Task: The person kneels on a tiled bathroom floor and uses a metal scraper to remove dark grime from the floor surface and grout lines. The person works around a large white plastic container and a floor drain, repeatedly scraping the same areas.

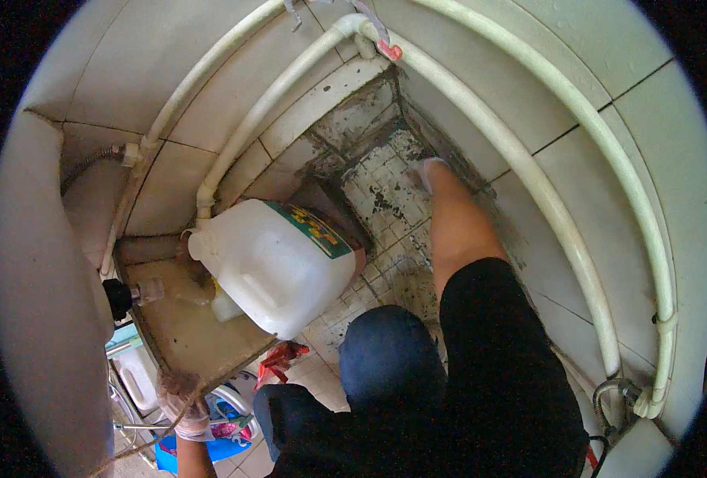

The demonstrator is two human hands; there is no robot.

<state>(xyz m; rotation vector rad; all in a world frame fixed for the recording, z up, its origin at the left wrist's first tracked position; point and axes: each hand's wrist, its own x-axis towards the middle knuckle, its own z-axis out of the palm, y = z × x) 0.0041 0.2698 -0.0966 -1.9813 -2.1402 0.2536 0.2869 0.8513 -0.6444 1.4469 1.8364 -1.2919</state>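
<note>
My right hand is down at the tiled floor in the far corner, by the foot of the right wall. Something pale, apparently a thin glove, covers it; its fingers are hidden, so what it may hold does not show. My left hand, in a clear plastic glove, is closed over the near corner of a shallow, dirty stone-coloured ledge. A thin cord passes beside it. Between the hands, a big white plastic jug with a green label leans partly over the ledge.
White pipes run along both walls. On the ledge are a small white bottle and a black-and-clear fitting. A red plastic bag lies by my knee. Blue items are below the ledge.
</note>
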